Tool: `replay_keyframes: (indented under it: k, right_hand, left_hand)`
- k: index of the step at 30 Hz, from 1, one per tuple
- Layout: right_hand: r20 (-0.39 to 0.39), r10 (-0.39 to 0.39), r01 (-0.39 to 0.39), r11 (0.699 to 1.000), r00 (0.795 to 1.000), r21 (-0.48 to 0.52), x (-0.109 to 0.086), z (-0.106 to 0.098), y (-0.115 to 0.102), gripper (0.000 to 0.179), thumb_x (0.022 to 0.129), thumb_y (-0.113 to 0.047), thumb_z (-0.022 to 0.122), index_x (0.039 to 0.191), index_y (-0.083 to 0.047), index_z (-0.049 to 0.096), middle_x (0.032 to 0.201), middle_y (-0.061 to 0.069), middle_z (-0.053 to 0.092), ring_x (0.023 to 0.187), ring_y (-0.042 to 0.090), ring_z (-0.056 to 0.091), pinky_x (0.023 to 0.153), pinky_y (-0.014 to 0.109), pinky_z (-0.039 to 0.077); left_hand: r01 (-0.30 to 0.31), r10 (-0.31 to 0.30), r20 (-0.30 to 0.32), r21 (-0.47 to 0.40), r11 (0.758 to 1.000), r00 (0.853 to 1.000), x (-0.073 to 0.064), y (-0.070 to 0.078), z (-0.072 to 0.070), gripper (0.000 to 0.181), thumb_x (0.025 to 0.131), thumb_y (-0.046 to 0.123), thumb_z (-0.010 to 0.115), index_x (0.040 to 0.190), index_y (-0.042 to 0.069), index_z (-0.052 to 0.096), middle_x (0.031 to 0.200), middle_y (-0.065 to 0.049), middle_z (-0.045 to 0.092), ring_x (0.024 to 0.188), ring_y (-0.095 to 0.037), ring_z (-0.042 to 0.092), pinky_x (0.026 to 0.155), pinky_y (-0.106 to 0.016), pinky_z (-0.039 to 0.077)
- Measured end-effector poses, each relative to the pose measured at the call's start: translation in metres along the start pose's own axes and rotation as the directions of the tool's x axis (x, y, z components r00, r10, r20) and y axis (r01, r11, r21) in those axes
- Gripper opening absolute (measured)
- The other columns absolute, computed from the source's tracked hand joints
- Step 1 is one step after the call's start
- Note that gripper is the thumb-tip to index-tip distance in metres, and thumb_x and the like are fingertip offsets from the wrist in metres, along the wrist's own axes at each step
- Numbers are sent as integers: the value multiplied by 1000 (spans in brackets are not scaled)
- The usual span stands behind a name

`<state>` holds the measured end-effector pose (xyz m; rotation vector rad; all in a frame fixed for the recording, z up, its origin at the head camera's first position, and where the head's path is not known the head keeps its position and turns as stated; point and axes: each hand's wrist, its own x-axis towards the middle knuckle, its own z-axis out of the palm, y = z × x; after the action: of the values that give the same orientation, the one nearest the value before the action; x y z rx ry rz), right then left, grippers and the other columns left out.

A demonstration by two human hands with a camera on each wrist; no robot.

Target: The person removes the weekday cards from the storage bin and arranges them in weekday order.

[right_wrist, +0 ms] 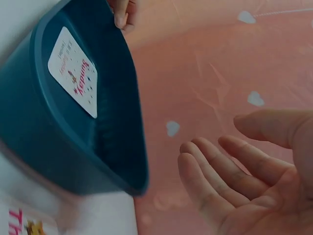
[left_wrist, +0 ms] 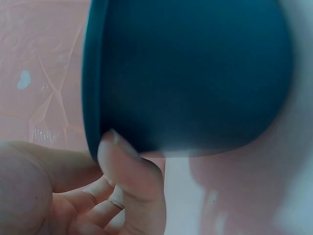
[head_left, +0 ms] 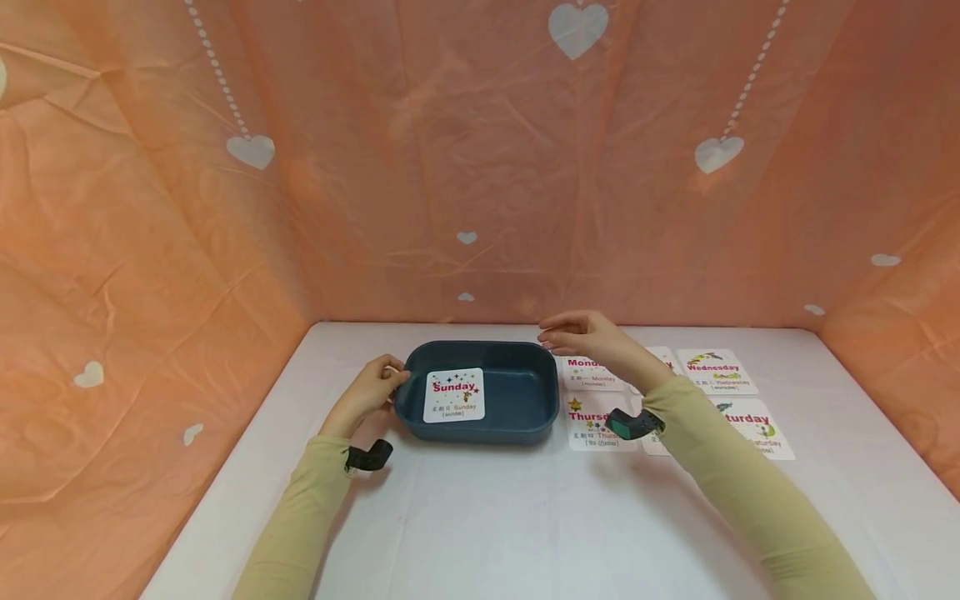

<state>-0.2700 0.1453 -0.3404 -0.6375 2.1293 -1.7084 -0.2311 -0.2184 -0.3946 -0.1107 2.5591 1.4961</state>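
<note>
A dark blue-green plastic basin (head_left: 517, 396) stands on the white table, with a white "Sunday" card (head_left: 454, 395) inside at its left part. At the basin's left end my left hand (head_left: 366, 392) pinches the rim; the left wrist view shows its thumb (left_wrist: 124, 166) against the outer wall. My right hand (head_left: 592, 337) is just past the basin's back right corner, holding nothing. In the right wrist view its fingers (right_wrist: 234, 176) are loosely extended, apart from the basin's rim.
Right of the basin, several day cards lie in two rows: Monday (head_left: 592, 375), Wednesday (head_left: 716, 371), Thursday (head_left: 600, 429) and Saturday (head_left: 757, 429) show. The right forearm (head_left: 720, 467) covers others partly. Orange cloth (head_left: 465, 167) with white hearts walls the table's back and sides.
</note>
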Motion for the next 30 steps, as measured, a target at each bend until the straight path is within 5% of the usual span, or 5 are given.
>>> replay_keyframes:
  k: [14,30]
  right_hand:
    - [110,208,-213,977,972,34,30,37,15,42,100,-9,49,133,16,42,127,33,51,118,44,50,97,47,40]
    - [107,359,-372,916,927,149,51,62,15,45,99,-12,49,133,16,41,132,33,46,117,42,52,92,42,46]
  left_hand:
    - [13,-13,2,7,1000,1000,3,-3,-1,22,100,15,51,114,-1,49,84,-16,51,64,-19,51,54,-32,47]
    - [11,-11,-2,6,1000,1000,3,-4,0,21,100,16,51,113,-1,49,86,-17,54,66,-20,51,53,-30,46]
